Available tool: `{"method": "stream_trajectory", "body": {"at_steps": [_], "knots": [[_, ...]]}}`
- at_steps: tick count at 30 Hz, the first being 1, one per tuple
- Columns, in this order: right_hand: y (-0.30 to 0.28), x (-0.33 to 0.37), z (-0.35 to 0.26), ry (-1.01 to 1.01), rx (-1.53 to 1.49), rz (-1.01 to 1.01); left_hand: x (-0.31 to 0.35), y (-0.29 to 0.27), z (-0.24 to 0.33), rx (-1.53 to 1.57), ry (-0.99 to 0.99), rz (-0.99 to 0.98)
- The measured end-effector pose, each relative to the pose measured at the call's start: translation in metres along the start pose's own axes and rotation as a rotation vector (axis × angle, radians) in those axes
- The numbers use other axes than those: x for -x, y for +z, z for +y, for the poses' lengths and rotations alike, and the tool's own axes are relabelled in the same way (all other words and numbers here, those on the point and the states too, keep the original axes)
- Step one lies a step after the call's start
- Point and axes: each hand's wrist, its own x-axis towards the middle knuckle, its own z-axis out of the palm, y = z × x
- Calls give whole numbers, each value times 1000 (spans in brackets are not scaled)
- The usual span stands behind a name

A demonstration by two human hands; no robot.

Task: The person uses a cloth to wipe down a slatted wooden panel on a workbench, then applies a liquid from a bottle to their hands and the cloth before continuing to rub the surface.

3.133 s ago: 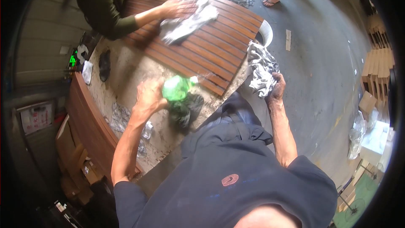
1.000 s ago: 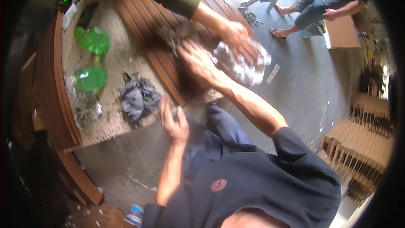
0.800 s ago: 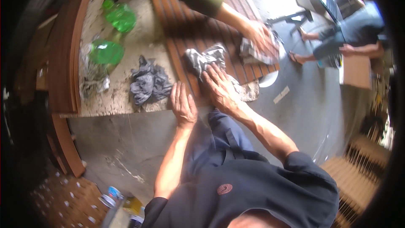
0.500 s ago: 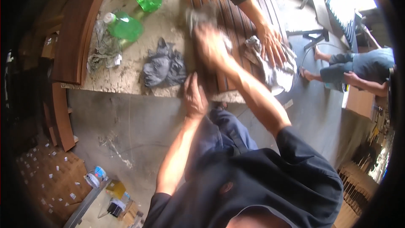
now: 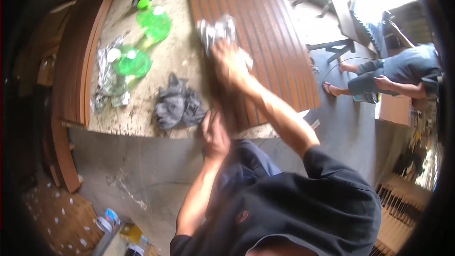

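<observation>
A brown grooved wooden panel (image 5: pixel 270 42) lies on the worktable. My right hand (image 5: pixel 231 64) is closed on a grey-and-white rag (image 5: pixel 219 32) and presses it on the panel's left part. Motion blurs the fingers there. At the panel's near left corner, on the table edge, my left hand (image 5: pixel 215 135) rests with fingers stretched out and holds nothing. Just left of it lies a crumpled dark grey rag (image 5: pixel 177 104).
Two green bottles, one with a green cap (image 5: pixel 154 23) and one with a white cap (image 5: pixel 132 64), lie on the stained tabletop (image 5: pixel 142 118). Beside them is a pale crumpled rag (image 5: pixel 108 78). Brown boards (image 5: pixel 80 71) line the left side. Another person (image 5: pixel 403 68) is at the right.
Another person's arm and the white cloth under its hand have left the panel's right side. My right hand stays on the rag. The whole view has shifted slightly.
</observation>
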Motion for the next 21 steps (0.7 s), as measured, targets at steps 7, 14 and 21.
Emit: {"method": "stream_trajectory", "body": {"at_steps": [7,14,21], "knots": [[-74,58,36,-12,9,-152,1,10,1,-120,64,-31],[-105,29,175,361,178,80,-3,11,6,-169,87,-32],[-165,192,48,613,165,-92,5,5,-5,-217,104,-14]]}}
